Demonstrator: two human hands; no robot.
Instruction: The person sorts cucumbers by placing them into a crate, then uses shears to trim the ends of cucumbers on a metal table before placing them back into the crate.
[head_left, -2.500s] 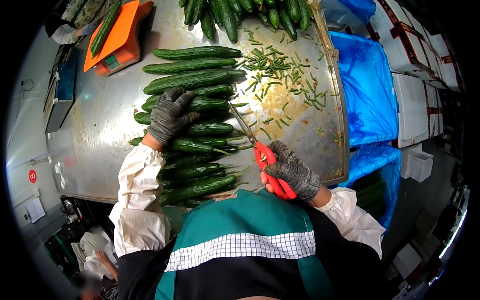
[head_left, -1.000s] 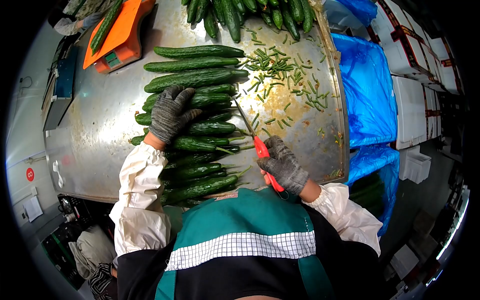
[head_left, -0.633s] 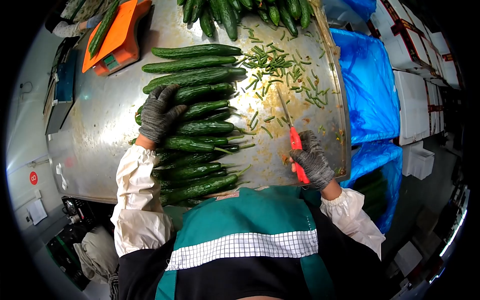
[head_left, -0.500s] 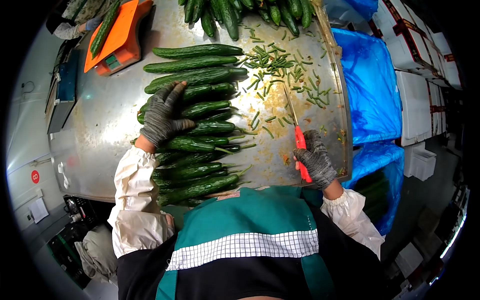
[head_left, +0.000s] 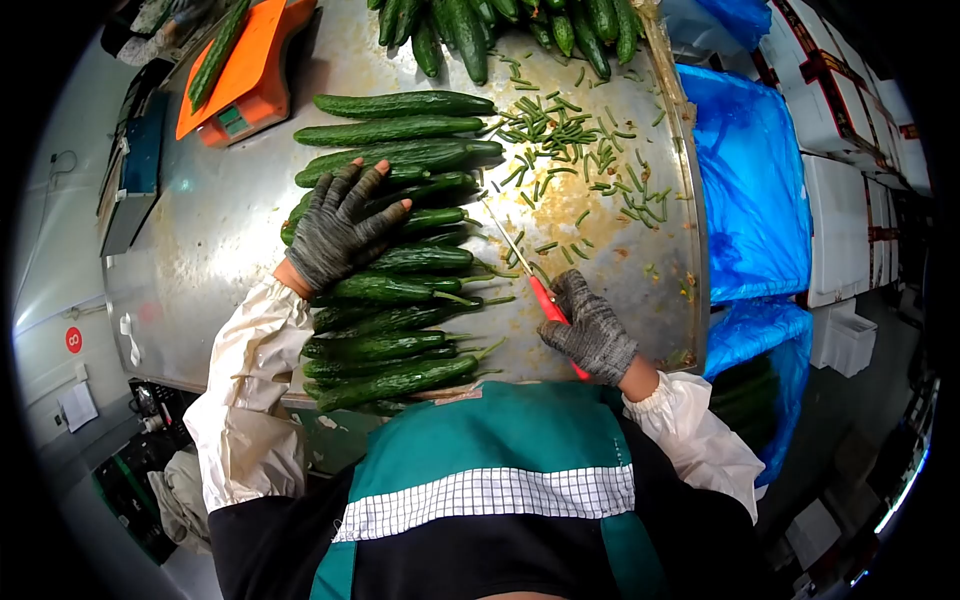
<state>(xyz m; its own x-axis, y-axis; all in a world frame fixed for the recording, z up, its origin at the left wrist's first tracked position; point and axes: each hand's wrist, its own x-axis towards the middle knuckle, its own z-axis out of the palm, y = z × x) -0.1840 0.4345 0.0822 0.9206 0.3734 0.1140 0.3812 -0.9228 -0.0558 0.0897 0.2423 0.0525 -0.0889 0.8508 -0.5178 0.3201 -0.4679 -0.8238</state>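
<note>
My left hand (head_left: 345, 225), in a grey glove with bare fingertips, lies with spread fingers across a row of cucumbers (head_left: 390, 346). They lie side by side on the metal table (head_left: 200, 270), several with thin stems at their right ends. Closed in my gloved right hand (head_left: 592, 325) is the red handle of a knife (head_left: 540, 298). Its thin blade slants up and left, the tip close to the stem ends of the cucumbers beside my left hand. Whether the tip touches one, I cannot tell. Cut stem pieces (head_left: 545, 125) are scattered right of the row.
More cucumbers (head_left: 460, 35) are heaped at the table's far edge. An orange scale (head_left: 235, 75) at far left bears one cucumber, with a person's sleeve (head_left: 150, 45) behind it. Blue plastic-lined containers (head_left: 750, 190) and white boxes (head_left: 835, 230) stand along the right.
My right hand has moved left, bringing the knife blade from over the scraps to the cucumbers' stem ends. My left hand's fingers have shifted and spread over the cucumbers.
</note>
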